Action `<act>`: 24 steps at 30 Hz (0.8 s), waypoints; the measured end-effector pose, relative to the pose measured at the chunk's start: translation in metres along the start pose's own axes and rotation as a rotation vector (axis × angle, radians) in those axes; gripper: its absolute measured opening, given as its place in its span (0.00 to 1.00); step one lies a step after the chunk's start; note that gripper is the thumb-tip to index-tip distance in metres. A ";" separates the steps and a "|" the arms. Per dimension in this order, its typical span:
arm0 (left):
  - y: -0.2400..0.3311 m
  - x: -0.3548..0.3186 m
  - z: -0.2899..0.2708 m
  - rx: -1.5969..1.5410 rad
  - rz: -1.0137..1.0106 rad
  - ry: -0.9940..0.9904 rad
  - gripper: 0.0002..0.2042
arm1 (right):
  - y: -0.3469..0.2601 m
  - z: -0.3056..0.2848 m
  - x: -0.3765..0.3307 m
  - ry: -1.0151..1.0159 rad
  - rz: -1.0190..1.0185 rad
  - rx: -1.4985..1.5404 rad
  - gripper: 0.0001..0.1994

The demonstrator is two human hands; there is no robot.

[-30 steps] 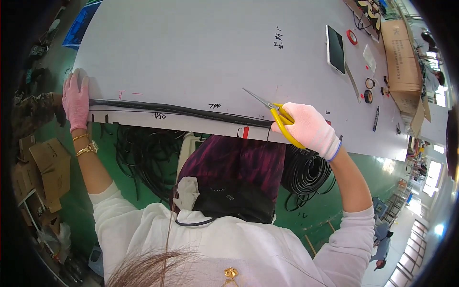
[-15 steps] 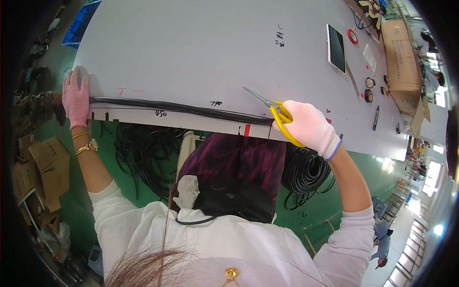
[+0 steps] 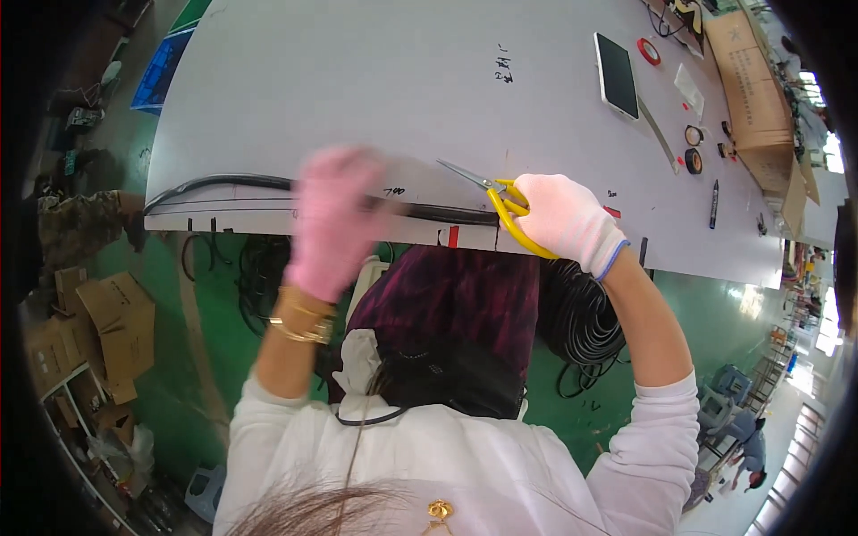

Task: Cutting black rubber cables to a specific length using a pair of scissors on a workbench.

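Observation:
A long black tube or bundle of cables (image 3: pixel 228 180) lies along the near edge of the grey-white table (image 3: pixel 357 89), its left part bowed slightly upward. My left hand (image 3: pixel 335 219), in a pink glove and smeared by motion, is over the middle of the black length and hides part of it. Its fingers are too blurred to read. At the right end of the black length, my right hand (image 3: pixel 572 210), in a pale pink glove, is closed on yellow-handled scissors (image 3: pixel 511 228). Their slim blades point up and left above the black length. Whether the right fingers also touch its end is hidden.
Handwritten marks line the table's near edge. A white-framed tablet (image 3: pixel 617 76), tape rolls (image 3: pixel 693 161), a metal ruler (image 3: pixel 660 134) and a marker (image 3: pixel 714 204) lie at the right. Coils of black tubing (image 3: pixel 581 313) sit below the table. Cardboard boxes (image 3: pixel 121 326) stand at lower left.
My left hand has left the far left end and moved right to the middle of the black length. That left end now bows. My right hand still holds the scissors in nearly the same place.

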State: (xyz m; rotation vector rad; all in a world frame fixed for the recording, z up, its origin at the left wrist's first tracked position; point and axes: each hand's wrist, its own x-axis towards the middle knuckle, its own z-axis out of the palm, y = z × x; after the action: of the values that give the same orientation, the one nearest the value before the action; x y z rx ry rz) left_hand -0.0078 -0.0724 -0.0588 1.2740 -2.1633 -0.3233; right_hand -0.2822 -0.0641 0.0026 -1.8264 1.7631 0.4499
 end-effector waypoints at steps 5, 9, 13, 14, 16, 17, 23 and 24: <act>0.072 0.004 0.044 -0.047 0.089 -0.164 0.15 | -0.009 -0.006 0.002 -0.030 -0.010 0.024 0.17; 0.080 0.008 0.055 0.008 0.054 -0.146 0.11 | -0.007 -0.008 0.000 -0.049 -0.016 0.029 0.18; 0.083 0.011 0.060 0.034 0.068 -0.149 0.11 | -0.003 -0.007 -0.001 -0.035 -0.020 0.032 0.20; 0.084 0.010 0.058 0.067 0.061 -0.153 0.12 | -0.003 -0.006 -0.001 -0.033 -0.025 0.039 0.20; 0.084 0.010 0.056 0.108 0.059 -0.157 0.12 | -0.004 -0.005 0.000 0.002 -0.057 0.046 0.20; 0.084 0.011 0.057 0.128 0.053 -0.175 0.11 | 0.000 -0.002 -0.001 0.006 -0.054 0.049 0.20; 0.088 0.015 0.054 0.093 0.102 -0.248 0.10 | 0.020 0.021 -0.017 0.256 -0.234 0.334 0.12; 0.089 0.015 0.048 0.034 0.117 -0.297 0.09 | 0.020 0.024 -0.022 0.270 -0.256 0.404 0.12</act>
State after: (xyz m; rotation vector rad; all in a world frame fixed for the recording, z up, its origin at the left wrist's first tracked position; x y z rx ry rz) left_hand -0.1055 -0.0448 -0.0481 1.1718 -2.4908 -0.4541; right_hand -0.3008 -0.0317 -0.0063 -1.8380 1.6077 -0.2492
